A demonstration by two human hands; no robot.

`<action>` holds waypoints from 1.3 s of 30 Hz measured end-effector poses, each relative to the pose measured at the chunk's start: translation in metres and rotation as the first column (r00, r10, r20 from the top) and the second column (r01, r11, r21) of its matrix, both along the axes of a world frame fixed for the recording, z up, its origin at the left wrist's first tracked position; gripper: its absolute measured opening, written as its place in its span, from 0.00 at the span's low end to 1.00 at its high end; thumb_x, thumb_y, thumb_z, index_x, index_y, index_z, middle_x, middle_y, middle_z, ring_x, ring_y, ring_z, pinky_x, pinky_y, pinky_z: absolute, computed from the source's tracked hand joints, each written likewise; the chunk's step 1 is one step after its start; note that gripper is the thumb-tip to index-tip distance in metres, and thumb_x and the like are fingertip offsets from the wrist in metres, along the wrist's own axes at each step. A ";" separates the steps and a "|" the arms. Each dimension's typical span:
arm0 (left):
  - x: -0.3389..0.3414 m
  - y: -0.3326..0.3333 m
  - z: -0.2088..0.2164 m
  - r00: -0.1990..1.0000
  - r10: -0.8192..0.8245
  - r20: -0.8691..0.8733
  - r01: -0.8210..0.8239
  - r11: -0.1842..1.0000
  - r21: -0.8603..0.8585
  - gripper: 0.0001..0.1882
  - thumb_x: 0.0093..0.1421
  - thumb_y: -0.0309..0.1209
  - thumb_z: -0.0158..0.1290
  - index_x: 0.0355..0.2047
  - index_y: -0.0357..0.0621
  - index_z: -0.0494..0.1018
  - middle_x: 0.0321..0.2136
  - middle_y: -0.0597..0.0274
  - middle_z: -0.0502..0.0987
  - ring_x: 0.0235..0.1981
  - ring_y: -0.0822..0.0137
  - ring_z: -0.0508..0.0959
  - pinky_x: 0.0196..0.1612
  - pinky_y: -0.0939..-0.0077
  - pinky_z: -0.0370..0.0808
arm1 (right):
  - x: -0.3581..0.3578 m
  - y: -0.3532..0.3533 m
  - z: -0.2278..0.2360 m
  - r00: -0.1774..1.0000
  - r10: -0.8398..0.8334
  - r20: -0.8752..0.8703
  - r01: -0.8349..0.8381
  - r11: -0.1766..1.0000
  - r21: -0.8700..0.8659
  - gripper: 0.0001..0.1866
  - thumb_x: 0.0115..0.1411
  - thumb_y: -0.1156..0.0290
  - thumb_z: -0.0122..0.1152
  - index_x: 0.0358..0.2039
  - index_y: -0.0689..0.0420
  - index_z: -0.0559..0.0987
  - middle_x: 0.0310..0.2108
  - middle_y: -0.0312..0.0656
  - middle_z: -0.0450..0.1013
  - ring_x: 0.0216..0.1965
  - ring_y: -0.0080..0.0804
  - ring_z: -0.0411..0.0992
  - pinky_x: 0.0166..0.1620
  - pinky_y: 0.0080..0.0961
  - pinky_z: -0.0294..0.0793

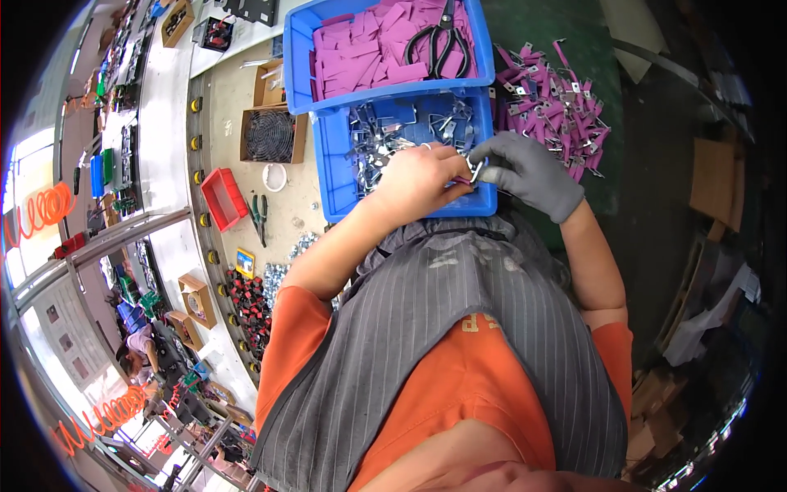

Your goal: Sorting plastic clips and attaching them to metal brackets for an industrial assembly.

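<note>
Over the lower blue bin point(331, 168), our gloved right hand point(531, 174) and bare left hand point(420, 182) both have their grip closed on a small metal piece point(476, 170); slack fingertips could drop it among the loose brackets point(374, 141).

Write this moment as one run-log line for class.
left hand: bare, pinching small metal piece | right hand: grey-gloved, at same piece | below: blue bin, metal brackets | right: purple-sleeved brackets, piled

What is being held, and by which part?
The left hand holds a small metal piece, apparently near its lower end; whether the right hand grips is unclear.
</note>
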State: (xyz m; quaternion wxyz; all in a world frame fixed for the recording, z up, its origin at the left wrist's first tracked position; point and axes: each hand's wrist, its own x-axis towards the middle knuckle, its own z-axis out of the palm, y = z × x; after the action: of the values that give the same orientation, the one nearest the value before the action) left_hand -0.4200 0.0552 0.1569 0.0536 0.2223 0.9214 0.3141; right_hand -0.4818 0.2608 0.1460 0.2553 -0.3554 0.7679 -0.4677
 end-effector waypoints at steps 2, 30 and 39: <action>0.003 -0.001 -0.004 0.999 -0.033 -0.026 0.033 0.999 -0.009 0.10 0.45 0.30 0.60 0.29 0.47 0.73 0.28 0.64 0.74 0.33 0.59 0.75 0.36 0.68 0.73 | 0.001 0.009 -0.010 1.000 -0.023 -0.022 0.023 1.000 0.015 0.15 0.54 0.62 0.58 0.36 0.58 0.75 0.31 0.43 0.71 0.34 0.35 0.71 0.39 0.28 0.69; -0.007 -0.048 -0.074 0.986 -0.064 -0.151 0.053 0.996 -0.076 0.05 0.48 0.34 0.55 0.27 0.53 0.73 0.24 0.69 0.72 0.32 0.64 0.72 0.33 0.68 0.71 | -0.001 -0.044 -0.040 0.999 -0.037 -0.001 0.036 0.986 -0.162 0.16 0.56 0.71 0.53 0.46 0.60 0.72 0.37 0.43 0.72 0.34 0.31 0.73 0.38 0.24 0.72; -0.097 -0.115 -0.020 0.842 0.325 -0.430 -0.445 0.870 -0.214 0.11 0.49 0.30 0.51 0.36 0.53 0.75 0.27 0.60 0.75 0.30 0.58 0.76 0.32 0.65 0.75 | -0.001 -0.031 -0.053 0.847 -0.078 0.527 0.113 0.993 -0.033 0.12 0.58 0.75 0.48 0.42 0.64 0.73 0.32 0.37 0.72 0.31 0.20 0.72 0.33 0.16 0.73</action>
State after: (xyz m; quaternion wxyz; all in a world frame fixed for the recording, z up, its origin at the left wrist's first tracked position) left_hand -0.5168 -0.0600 0.1373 -0.1574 0.0761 0.9769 0.1231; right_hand -0.4830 0.2298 0.0928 0.4201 -0.1837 0.6710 -0.5828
